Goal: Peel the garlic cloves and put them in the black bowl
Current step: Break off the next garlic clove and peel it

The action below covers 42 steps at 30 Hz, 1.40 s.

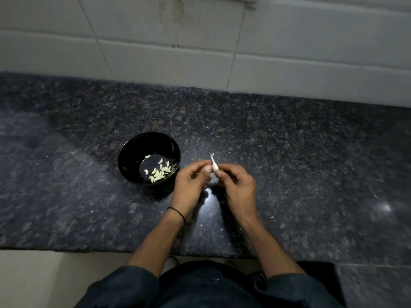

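A black bowl stands on the dark granite counter, left of my hands, with several peeled garlic cloves lying in its bottom. A garlic clove with papery white skin sticking up is held between my two hands, just right of the bowl. My left hand pinches it with thumb and fingers from the left. My right hand pinches it from the right, fingers curled. A thin black band circles my left wrist.
The speckled granite counter runs left to right, backed by a white tiled wall. Small flakes of garlic skin lie scattered on the counter near my wrists. The counter's front edge is just before my body.
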Tool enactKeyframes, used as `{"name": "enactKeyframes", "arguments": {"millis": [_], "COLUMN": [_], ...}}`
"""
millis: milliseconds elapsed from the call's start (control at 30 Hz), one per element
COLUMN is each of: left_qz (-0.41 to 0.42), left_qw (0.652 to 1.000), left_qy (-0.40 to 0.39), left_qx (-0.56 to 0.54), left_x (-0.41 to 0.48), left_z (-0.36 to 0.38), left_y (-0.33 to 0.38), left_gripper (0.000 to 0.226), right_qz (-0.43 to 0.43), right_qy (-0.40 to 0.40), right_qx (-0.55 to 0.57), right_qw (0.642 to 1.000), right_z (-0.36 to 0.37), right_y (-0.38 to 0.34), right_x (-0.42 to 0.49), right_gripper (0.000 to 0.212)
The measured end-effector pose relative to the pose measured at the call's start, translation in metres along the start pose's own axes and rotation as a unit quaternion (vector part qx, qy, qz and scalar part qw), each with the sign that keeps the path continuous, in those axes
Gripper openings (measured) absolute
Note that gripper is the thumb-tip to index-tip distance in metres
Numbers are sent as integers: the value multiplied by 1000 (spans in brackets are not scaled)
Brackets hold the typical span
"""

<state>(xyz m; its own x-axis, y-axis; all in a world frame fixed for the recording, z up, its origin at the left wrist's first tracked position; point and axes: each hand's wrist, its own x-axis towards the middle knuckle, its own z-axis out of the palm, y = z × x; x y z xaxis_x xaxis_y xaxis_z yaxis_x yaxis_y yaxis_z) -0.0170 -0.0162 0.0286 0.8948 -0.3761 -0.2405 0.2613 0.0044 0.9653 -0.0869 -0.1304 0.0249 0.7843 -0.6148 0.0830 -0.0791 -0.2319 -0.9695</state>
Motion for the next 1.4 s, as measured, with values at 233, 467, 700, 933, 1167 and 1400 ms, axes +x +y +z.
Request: {"name": "enactKeyframes", "arguments": {"millis": [233,467,700,933,1167,1400], "left_qz": [-8,35,54,34,23,-8], "left_qw": [997,999,998,998,998,998], "left_qy": [-8,9,26,23,48,64], "left_qx": [-70,-31,-21,-44,-26,1], "left_x": [-4,-5,-1,-2,-2,0], "left_z": [8,7,11,23,34,40], "left_y": [5,3,1,-5,-11,-21], "left_gripper": [17,18,18,18,15,19], "right_qz": [30,29,46,88,149,254], "right_qy": [-18,10,19,57,90,125], "right_qx": [67,35,22,2,29,134], "right_qw": [997,999,999,994,984,950], "right_z": [-6,-7,-3,-1,2,12], "right_y": [-20,-18,-15,-5,4,14], "right_x": [-8,0,2,2,0,2], "right_gripper": [12,4,8,12,14,19]}}
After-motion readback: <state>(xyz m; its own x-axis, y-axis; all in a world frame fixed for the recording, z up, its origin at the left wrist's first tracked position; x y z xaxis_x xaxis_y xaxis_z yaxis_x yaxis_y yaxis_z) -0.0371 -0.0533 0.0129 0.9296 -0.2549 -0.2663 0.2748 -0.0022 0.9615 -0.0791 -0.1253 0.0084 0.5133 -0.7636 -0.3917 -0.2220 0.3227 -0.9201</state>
